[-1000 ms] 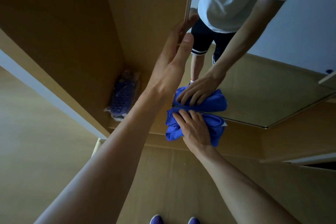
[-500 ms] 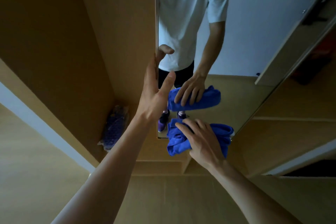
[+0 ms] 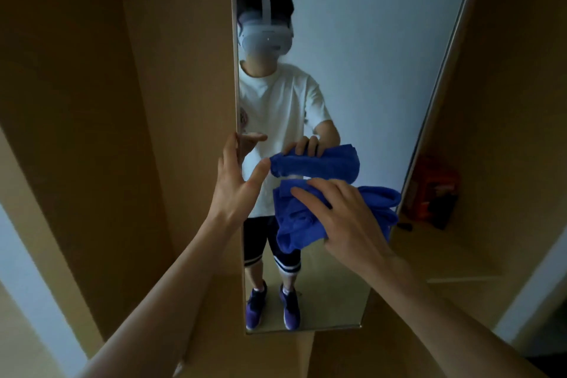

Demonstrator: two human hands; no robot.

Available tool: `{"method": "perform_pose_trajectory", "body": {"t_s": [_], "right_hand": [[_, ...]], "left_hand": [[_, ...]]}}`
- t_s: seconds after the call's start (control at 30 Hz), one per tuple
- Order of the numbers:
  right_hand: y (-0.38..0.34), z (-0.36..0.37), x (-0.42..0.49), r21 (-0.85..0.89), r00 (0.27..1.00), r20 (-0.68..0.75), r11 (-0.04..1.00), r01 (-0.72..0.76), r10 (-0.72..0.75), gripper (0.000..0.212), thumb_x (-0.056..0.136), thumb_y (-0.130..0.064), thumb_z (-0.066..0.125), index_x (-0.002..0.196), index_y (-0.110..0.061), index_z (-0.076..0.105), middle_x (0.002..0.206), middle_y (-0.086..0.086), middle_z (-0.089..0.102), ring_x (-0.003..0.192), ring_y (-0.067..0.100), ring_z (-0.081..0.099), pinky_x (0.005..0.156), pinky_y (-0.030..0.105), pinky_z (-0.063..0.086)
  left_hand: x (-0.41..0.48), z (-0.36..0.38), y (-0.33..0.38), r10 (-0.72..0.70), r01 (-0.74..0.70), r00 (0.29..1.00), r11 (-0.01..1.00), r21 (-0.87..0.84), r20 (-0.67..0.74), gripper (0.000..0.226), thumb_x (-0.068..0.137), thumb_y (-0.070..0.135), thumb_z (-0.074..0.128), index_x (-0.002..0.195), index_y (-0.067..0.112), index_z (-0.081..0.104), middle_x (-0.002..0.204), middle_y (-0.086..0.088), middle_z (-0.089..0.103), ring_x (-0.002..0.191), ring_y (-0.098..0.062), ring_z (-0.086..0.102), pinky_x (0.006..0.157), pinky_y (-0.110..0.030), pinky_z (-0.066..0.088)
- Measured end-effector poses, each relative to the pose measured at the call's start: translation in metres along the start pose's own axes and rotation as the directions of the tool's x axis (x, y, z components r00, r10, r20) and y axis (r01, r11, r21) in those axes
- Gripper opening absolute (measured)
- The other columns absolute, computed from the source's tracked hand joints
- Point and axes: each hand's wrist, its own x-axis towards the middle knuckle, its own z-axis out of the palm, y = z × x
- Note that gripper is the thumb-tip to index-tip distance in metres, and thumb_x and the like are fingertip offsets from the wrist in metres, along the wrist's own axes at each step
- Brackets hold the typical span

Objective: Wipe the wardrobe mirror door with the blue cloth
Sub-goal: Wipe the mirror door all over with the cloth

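The tall wardrobe mirror door (image 3: 352, 70) stands in front of me and reflects a person in a white shirt. My right hand (image 3: 346, 218) grips the bunched blue cloth (image 3: 294, 224) and presses it against the glass at mid height, near the mirror's right edge. My left hand (image 3: 233, 190) holds the door's left edge, with the thumb on the glass side and the fingers behind the edge. The reflection shows both hands and the cloth again, just above the real ones.
Tan wardrobe panels (image 3: 184, 101) flank the mirror on both sides. To the right of the mirror, an orange and dark object (image 3: 435, 190) sits on a wooden shelf. The mirror's bottom edge lies near the floor.
The cloth and my right hand have moved up from the mirror's bottom edge to its middle. My view has tilted up. My left hand stays on the door edge.
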Motion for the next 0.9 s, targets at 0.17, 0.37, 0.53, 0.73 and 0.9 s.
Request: {"method": "perform_pose_trajectory", "body": {"t_s": [0.17,0.37,0.53,0.73,0.9], "right_hand": [[0.027,-0.056,0.053,-0.104,0.981,-0.171,0.992,0.075,-0.092,0.077,0.068,0.006,0.072,0.142,-0.012,0.055,0.139,0.015,0.054,0.121,0.034,0.048,0.102,0.045,0.037],[0.058,-0.119,0.116,-0.203,0.931,-0.318,0.972,0.118,-0.179,0.076,0.068,0.006,0.071,0.140,-0.014,0.055,0.139,0.013,0.054,0.119,0.035,0.049,0.103,0.046,0.035],[0.078,-0.164,0.166,-0.281,0.884,-0.395,0.949,0.142,-0.250,0.079,0.065,0.009,0.069,0.140,-0.014,0.054,0.138,0.013,0.054,0.116,0.035,0.050,0.098,0.048,0.041],[0.099,-0.210,0.215,-0.380,0.842,-0.443,0.915,0.134,-0.308,0.076,0.068,-0.011,0.081,0.139,-0.016,0.054,0.135,0.009,0.055,0.113,0.032,0.051,0.094,0.047,0.043],[0.118,-0.230,0.246,-0.456,0.828,-0.463,0.886,0.082,-0.315,0.072,0.073,-0.018,0.080,0.140,-0.018,0.052,0.135,0.008,0.054,0.114,0.032,0.050,0.093,0.046,0.044]], "left_hand": [[0.034,-0.009,0.052,0.025,-0.024,1.000,0.999,0.037,-0.015,0.050,0.101,0.030,0.062,0.146,0.023,0.040,0.128,0.032,0.056,0.128,0.007,0.051,0.115,-0.043,0.041],[0.078,-0.014,0.104,0.057,-0.046,0.995,0.991,0.124,-0.086,0.082,0.095,0.054,0.063,0.158,0.023,0.022,0.149,0.004,0.043,0.139,-0.024,0.045,0.108,-0.049,0.047],[0.114,-0.014,0.139,0.070,-0.047,0.988,0.985,0.166,-0.138,0.088,0.087,0.063,0.064,0.152,0.018,0.025,0.146,-0.018,0.041,0.131,-0.035,0.052,0.106,-0.057,0.048],[0.143,-0.017,0.177,0.084,-0.039,0.976,0.974,0.223,-0.199,0.102,0.078,0.072,0.055,0.157,0.019,0.021,0.151,-0.011,0.033,0.136,-0.031,0.045,0.110,-0.055,0.044],[0.167,-0.019,0.198,0.123,-0.053,0.962,0.960,0.275,-0.244,0.092,0.096,0.057,0.057,0.164,0.025,0.005,0.166,-0.007,0.017,0.146,-0.034,0.035,0.112,-0.052,0.043]]}}
